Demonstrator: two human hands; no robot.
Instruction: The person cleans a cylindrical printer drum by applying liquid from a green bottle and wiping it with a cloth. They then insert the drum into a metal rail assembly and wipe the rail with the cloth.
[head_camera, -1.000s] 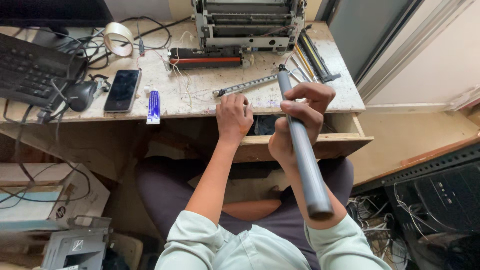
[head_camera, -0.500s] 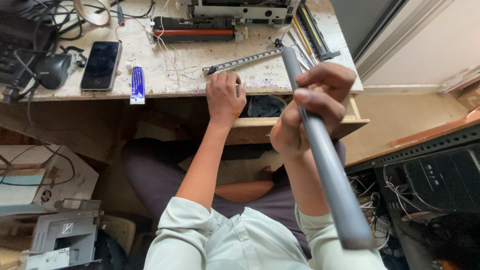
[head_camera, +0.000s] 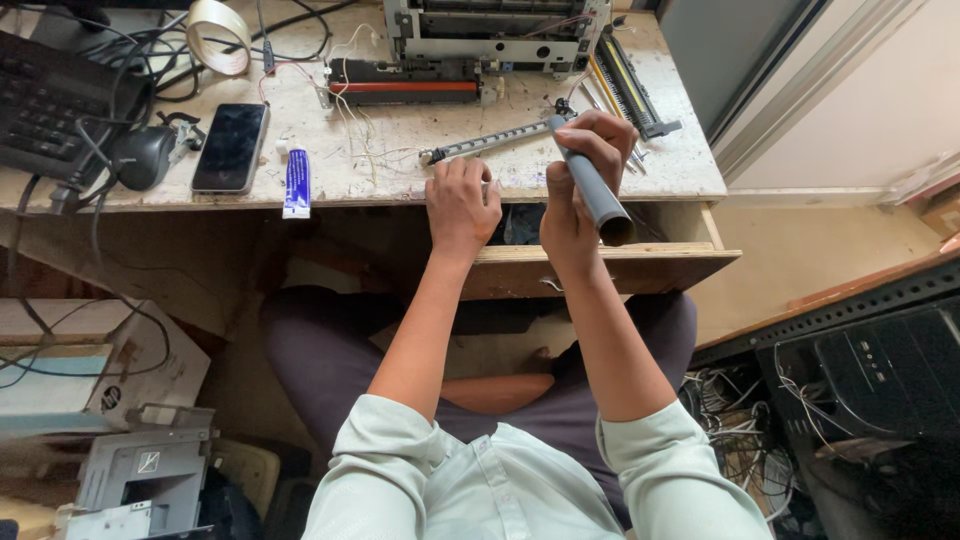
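Note:
My right hand (head_camera: 580, 175) grips a long grey roller tube (head_camera: 597, 195), its open end toward me and its far end over the desk. My left hand (head_camera: 462, 205) reaches down with curled fingers into an open wooden drawer (head_camera: 610, 265) under the desk edge; what it touches is hidden. Just beyond both hands a thin metal bar (head_camera: 490, 141) lies slantwise on the speckled desk (head_camera: 400, 165).
A dismantled printer frame (head_camera: 495, 35) and a red-striped cartridge (head_camera: 405, 90) sit at the back. A phone (head_camera: 230, 147), a blue-white tube (head_camera: 296, 183), a tape roll (head_camera: 220, 35), a mouse (head_camera: 140, 157) and a keyboard (head_camera: 45, 105) lie left. Boxes and cables crowd the floor.
The grey tube has swung in my right hand, so much less of it points toward me. My left hand stays at the drawer. The camera view shifted.

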